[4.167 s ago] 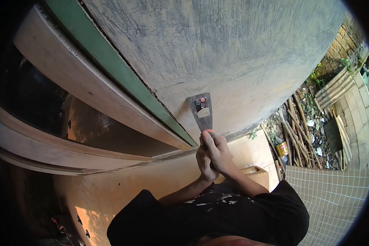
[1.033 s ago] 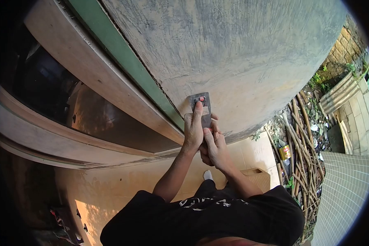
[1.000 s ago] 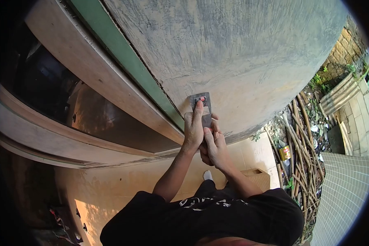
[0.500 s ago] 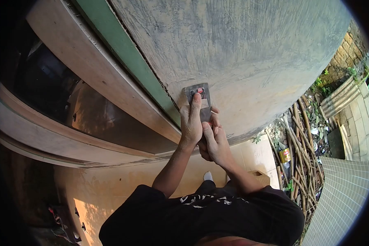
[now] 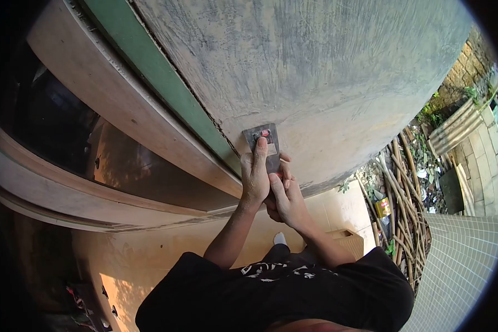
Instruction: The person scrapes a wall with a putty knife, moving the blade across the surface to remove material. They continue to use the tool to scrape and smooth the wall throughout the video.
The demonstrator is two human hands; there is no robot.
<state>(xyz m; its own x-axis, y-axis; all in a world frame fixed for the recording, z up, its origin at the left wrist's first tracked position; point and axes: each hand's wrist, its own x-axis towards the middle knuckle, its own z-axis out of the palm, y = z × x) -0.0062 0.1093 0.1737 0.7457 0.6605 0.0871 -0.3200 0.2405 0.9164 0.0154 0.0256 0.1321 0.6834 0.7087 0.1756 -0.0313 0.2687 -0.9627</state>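
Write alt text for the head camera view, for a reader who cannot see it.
Two bare hands hold a metal scraper against a worn grey wall: the left hand presses its fingers on the blade, the right hand grips it lower down. A green strip edges the wall at left; bamboo poles lie at right.

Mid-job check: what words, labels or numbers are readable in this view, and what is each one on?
None can be read.
On the scraper blade: a red and white sticker, too small to read.
On the black shirt: white print across it, blurred and unreadable.
On the can among the sticks on the ground: a yellow label, too small to read.
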